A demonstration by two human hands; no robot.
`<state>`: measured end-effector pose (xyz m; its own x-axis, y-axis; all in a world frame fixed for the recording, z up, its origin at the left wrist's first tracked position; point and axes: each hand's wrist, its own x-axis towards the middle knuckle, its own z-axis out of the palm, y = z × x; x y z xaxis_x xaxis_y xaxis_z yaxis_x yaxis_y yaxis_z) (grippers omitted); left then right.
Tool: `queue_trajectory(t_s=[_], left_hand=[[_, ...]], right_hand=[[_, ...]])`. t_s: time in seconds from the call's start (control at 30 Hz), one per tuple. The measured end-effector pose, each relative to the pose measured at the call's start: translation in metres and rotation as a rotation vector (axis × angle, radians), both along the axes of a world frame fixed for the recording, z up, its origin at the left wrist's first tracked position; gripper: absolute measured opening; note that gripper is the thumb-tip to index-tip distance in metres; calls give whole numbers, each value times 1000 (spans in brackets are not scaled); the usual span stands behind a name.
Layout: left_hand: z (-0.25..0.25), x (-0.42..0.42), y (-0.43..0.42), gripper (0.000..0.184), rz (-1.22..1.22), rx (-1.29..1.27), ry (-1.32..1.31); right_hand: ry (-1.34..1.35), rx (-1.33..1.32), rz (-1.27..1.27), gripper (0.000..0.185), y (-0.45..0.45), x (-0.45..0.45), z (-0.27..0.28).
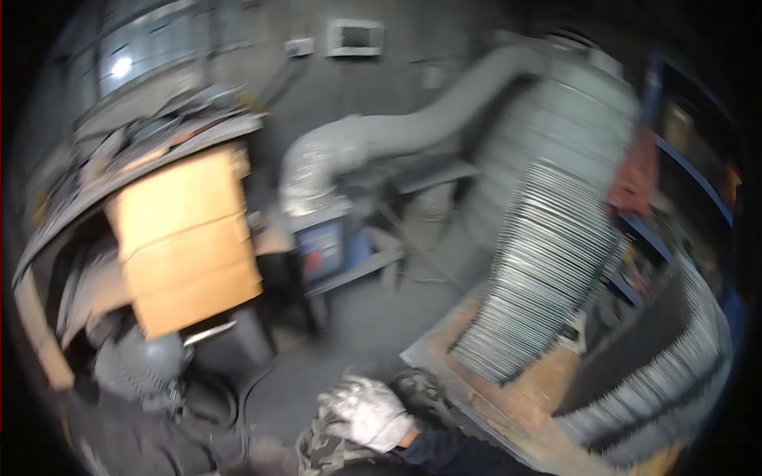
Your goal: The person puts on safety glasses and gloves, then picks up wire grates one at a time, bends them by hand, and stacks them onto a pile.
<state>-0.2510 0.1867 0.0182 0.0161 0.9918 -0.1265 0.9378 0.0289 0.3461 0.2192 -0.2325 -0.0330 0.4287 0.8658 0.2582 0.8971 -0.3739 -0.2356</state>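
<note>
My right hand (367,414), in a whitish work glove, rests on the camouflage cloth (324,452) over my leg near the bottom of the view. Its fingers lie loosely spread, with nothing seen in them. A dark sleeve (476,454) runs from its wrist toward the lower right. My left hand does not show. Right of my glove stands a low table (544,387) with a brownish top. On it a long row of thin metal plates (548,266) is stacked closely, and a second curved row (663,389) stands nearer me.
A cardboard sheet (186,242) hangs from a cluttered workbench (71,210) at the left. A silvery duct (397,133) bends down toward a blue box (320,250). Blue shelving (690,163) lines the right side. A dark cable (244,408) lies on the grey floor (365,317).
</note>
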Motion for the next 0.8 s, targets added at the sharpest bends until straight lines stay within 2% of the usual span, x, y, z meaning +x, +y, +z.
queue_trajectory(t_s=[0.1, 0.13, 0.17, 0.23, 0.27, 0.33, 0.4, 0.43, 0.47, 0.5, 0.57, 0.63, 0.7, 0.73, 0.8], left_hand=[[-63, -170, 71, 82, 40, -251, -56], [-87, -227, 87, 87, 28, -295, -91], [-54, -176, 52, 63, 55, -95, 58], [30, -44, -33, 25, 194, 285, 367], [63, -7, -67, 29, 292, 318, 301], [67, -13, -62, 30, 311, 285, 350], [79, -13, -72, 30, 264, 250, 356], [89, -7, -76, 22, 286, 220, 329], [77, -33, -68, 21, 175, 257, 403], [79, -42, -58, 27, 192, 205, 462], [50, -107, -17, 35, 94, 235, 416], [16, -160, 21, 42, 102, 281, 293], [18, -169, 25, 41, -103, 48, 310], [24, -164, 20, 39, -48, -3, 215], [17, -178, 30, 41, -29, 39, 265]], right_hand=[[11, -98, 35, 60, 7, -4, 18], [-33, -52, 41, 60, 7, -8, 9], [-67, 9, 42, 60, 5, -11, 0], [87, 43, 79, 63, 15, -13, -3], [82, -4, 67, 64, 16, -17, -4], [95, -8, 75, 62, 12, -15, -31], [175, 12, 104, 59, 14, -17, -27], [169, 43, 92, 59, 14, -20, -25], [163, 56, 87, 60, 13, -21, -28], [163, 60, 87, 60, 13, -21, -32], [166, 67, 88, 61, 15, -21, -38], [186, 92, 82, 59, 19, -25, -40], [196, 107, 78, 59, 18, -27, -43], [205, 116, 86, 59, 18, -27, -42], [237, 122, 110, 59, 19, -24, -46]])
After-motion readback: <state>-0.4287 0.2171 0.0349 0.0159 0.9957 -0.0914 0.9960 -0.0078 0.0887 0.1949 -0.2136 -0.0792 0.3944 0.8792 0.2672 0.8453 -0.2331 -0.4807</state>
